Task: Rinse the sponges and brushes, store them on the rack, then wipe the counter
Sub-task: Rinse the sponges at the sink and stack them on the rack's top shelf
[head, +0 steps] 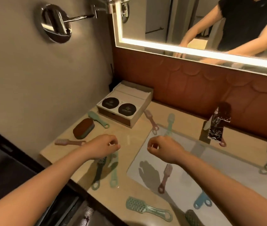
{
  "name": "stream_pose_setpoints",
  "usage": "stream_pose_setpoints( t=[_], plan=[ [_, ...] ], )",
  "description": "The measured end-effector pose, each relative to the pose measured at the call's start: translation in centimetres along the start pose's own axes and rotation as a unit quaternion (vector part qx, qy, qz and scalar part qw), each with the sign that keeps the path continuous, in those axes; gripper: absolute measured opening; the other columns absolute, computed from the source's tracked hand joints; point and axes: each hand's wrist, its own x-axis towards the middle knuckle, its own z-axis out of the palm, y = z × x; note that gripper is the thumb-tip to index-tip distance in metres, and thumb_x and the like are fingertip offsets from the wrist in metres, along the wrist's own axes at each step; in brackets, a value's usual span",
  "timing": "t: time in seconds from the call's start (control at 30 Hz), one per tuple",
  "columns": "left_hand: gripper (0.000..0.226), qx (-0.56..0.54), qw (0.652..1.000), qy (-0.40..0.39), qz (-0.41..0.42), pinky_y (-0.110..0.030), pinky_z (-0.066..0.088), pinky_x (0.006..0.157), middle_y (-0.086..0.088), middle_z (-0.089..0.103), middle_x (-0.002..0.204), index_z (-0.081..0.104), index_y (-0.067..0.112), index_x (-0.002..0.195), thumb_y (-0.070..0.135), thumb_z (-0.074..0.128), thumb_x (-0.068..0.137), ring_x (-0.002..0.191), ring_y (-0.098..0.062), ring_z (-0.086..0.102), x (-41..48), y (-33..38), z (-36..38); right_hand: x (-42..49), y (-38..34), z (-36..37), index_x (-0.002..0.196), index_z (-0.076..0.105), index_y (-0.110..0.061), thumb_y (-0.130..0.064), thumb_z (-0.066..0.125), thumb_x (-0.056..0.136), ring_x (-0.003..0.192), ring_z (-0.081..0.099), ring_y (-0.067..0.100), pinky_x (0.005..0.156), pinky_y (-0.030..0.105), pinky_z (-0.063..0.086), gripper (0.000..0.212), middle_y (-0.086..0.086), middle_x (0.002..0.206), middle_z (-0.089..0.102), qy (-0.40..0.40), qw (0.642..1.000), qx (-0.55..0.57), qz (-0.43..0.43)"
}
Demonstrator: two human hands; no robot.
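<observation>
Several small brushes lie about the beige counter (129, 190). A brown oval sponge (83, 128) sits at the left, with a pink brush (67, 142) in front of it and a green brush (97, 119) behind. One pink brush (165, 176) lies in the white sink (186, 185). My left hand (104, 146) hovers with curled fingers over two green brushes (106, 170) and holds nothing. My right hand (162, 148), also curled with nothing in it, hangs over the sink's left edge.
A chrome tap (215, 126) stands behind the sink. A white box (126, 106) with two black round lids sits at the back left. More brushes (147, 207) lie near the front edge. A mirror (211, 30) hangs above; a wall is close on the left.
</observation>
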Motion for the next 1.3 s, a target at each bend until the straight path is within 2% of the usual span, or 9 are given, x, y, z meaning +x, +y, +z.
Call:
stream_pose_setpoints(
  t=[0.2, 0.37, 0.43, 0.53, 0.8, 0.93, 1.07, 1.2, 1.3],
  plan=[
    [0.04, -0.104, 0.984, 0.049, -0.133, -0.031, 0.034, 0.101, -0.01, 0.041, 0.137, 0.049, 0.013, 0.126, 0.034, 0.051, 0.092, 0.125, -0.024, 0.041, 1.9, -8.2, 2.6, 5.9, -3.6, 3.7, 0.12, 0.057, -0.016, -0.03, 0.052, 0.091, 0.112, 0.054, 0.026, 0.09, 0.036, 0.046, 0.033, 0.008, 0.124, 0.057, -0.063, 0.997, -0.034, -0.01],
    [0.039, -0.172, 0.956, 0.114, -0.209, -0.04, 0.042, 0.099, -0.014, 0.052, 0.125, 0.051, 0.008, 0.119, 0.032, 0.057, 0.088, 0.118, -0.03, 0.049, 3.3, -14.5, 2.7, 10.7, -6.5, 5.4, 0.126, 0.053, -0.015, -0.03, 0.047, 0.092, 0.117, 0.05, 0.029, 0.092, 0.037, 0.045, 0.037, 0.011, 0.13, 0.052, -0.115, 0.989, -0.095, -0.026],
    [0.05, -0.188, 0.944, 0.127, -0.239, -0.042, 0.042, 0.099, -0.014, 0.049, 0.128, 0.044, 0.009, 0.126, 0.035, 0.058, 0.087, 0.118, -0.032, 0.048, 3.9, -16.7, 2.6, 12.5, -7.6, 5.9, 0.125, 0.053, -0.013, -0.031, 0.045, 0.094, 0.115, 0.051, 0.031, 0.091, 0.038, 0.045, 0.037, 0.013, 0.129, 0.052, -0.129, 0.983, -0.123, -0.036],
    [0.073, -0.191, 0.937, 0.133, -0.261, -0.043, 0.038, 0.103, -0.014, 0.038, 0.139, 0.03, 0.009, 0.139, 0.042, 0.063, 0.083, 0.127, -0.033, 0.04, 4.6, -18.0, 2.5, 13.7, -8.4, 6.1, 0.125, 0.053, -0.011, -0.032, 0.043, 0.095, 0.114, 0.051, 0.033, 0.089, 0.039, 0.043, 0.038, 0.014, 0.127, 0.05, -0.14, 0.976, -0.16, -0.051],
    [0.086, -0.077, 0.948, 0.184, -0.249, -0.043, 0.03, 0.105, -0.016, 0.031, 0.143, 0.016, 0.008, 0.145, 0.042, 0.064, 0.082, 0.132, -0.035, 0.031, 8.2, -20.0, 2.1, 17.0, -8.9, 5.4, 0.125, 0.053, -0.013, -0.032, 0.044, 0.094, 0.112, 0.051, 0.034, 0.092, 0.04, 0.043, 0.037, 0.014, 0.126, 0.049, -0.135, 0.972, -0.184, -0.064],
    [0.087, -0.01, 0.938, 0.199, -0.286, -0.043, 0.034, 0.1, -0.013, 0.045, 0.134, 0.03, 0.014, 0.137, 0.06, 0.064, 0.072, 0.125, -0.033, 0.04, 10.2, -20.1, 1.9, 17.2, -8.0, 5.3, 0.124, 0.053, -0.016, -0.032, 0.046, 0.093, 0.112, 0.051, 0.033, 0.092, 0.04, 0.044, 0.036, 0.012, 0.126, 0.049, -0.136, 0.979, -0.146, -0.049],
    [0.069, 0.025, 0.92, 0.221, -0.323, -0.04, 0.034, 0.095, -0.01, 0.059, 0.12, 0.049, 0.017, 0.116, 0.064, 0.065, 0.068, 0.115, -0.031, 0.049, 11.0, -19.8, 1.6, 16.4, -6.7, 5.4, 0.125, 0.053, -0.017, -0.034, 0.046, 0.093, 0.114, 0.051, 0.03, 0.094, 0.039, 0.044, 0.036, 0.01, 0.129, 0.049, -0.145, 0.982, -0.12, -0.03],
    [0.056, -0.13, 0.908, 0.264, -0.298, -0.036, 0.042, 0.088, -0.006, 0.064, 0.109, 0.055, 0.017, 0.112, 0.055, 0.068, 0.073, 0.103, -0.029, 0.057, 10.9, -18.6, 0.7, 14.9, -5.4, 4.9, 0.125, 0.053, -0.018, -0.032, 0.049, 0.092, 0.116, 0.05, 0.027, 0.098, 0.037, 0.043, 0.036, 0.009, 0.13, 0.049, -0.137, 0.988, -0.067, -0.019],
    [0.045, -0.329, 0.885, 0.249, -0.218, -0.024, 0.043, 0.065, -0.003, 0.063, 0.099, 0.06, 0.013, 0.107, 0.043, 0.072, 0.075, 0.092, -0.021, 0.059, 9.9, -16.1, -0.6, 13.2, -4.6, 4.0, 0.123, 0.055, -0.017, -0.031, 0.049, 0.093, 0.113, 0.051, 0.023, 0.096, 0.031, 0.044, 0.034, 0.008, 0.128, 0.051, -0.119, 0.993, 0.021, -0.014]
  ],
)
